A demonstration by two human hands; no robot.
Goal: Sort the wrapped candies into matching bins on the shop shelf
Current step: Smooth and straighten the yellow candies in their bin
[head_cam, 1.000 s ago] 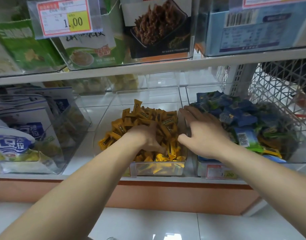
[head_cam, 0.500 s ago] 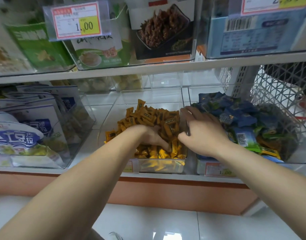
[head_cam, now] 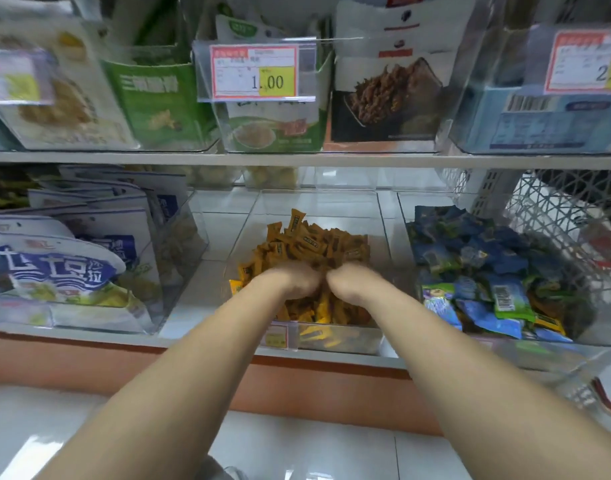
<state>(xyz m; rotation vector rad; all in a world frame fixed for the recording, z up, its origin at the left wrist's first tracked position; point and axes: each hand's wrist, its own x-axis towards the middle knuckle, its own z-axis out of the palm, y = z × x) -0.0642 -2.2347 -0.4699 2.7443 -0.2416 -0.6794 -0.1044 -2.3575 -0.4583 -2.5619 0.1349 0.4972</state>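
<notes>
The fingers of both hands are bent down into the pile of orange-wrapped candies [head_cam: 317,244] and lost in motion blur, so whether they are spread wide or closed on any candy cannot be told. The left hand [head_cam: 292,281] and right hand [head_cam: 353,280] sit knuckles-up, side by side and almost touching, over the front half of the pile. Two bare forearms run back from them toward the camera, angled inward so that they meet at the wrists. The candies fill the middle bin [head_cam: 380,216], a clear plastic one, heaped too thickly to count. Three clear bins stand in the front row of the lower shelf [head_cam: 179,313]. The right bin [head_cam: 608,306], just beside the middle one, holds a heap of blue and green wrapped candies [head_cam: 477,258], with one yellow-wrapped candy [head_cam: 549,323] lying near its front. The left bin [head_cam: 179,237] holds upright blue-and-white snack bags [head_cam: 65,268]. A white lattice basket [head_cam: 556,209] stands behind the right bin. Above, the upper shelf [head_cam: 331,159] carries more clear bins of snack packets and three price tags, the middle price tag [head_cam: 253,71] reading 1.00.
</notes>
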